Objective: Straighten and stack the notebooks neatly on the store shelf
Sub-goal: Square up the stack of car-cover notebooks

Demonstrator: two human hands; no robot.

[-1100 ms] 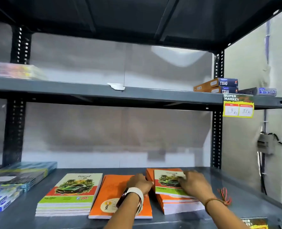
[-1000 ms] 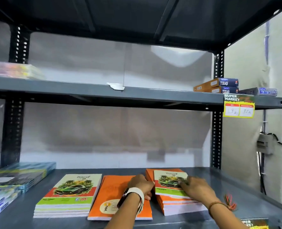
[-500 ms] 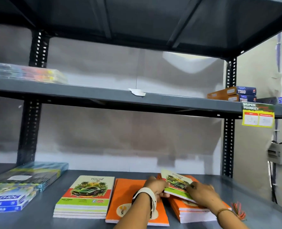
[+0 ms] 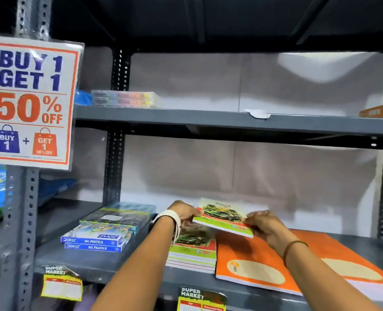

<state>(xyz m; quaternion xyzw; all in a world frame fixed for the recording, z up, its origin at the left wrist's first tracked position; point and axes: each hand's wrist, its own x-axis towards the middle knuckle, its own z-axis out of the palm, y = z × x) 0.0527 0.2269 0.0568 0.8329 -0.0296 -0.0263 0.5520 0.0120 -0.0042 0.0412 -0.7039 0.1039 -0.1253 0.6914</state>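
Green car-cover notebook (image 4: 225, 217) aloft — left hand (image 4: 184, 213) and right hand (image 4: 264, 225) each pinched closed on 1 end.

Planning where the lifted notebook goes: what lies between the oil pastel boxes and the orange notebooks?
In the head view, a stack of car-cover notebooks lies between the oil pastel boxes and the orange notebooks.

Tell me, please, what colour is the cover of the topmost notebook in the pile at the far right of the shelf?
Orange, with a cream oval label; only the head view shows it.
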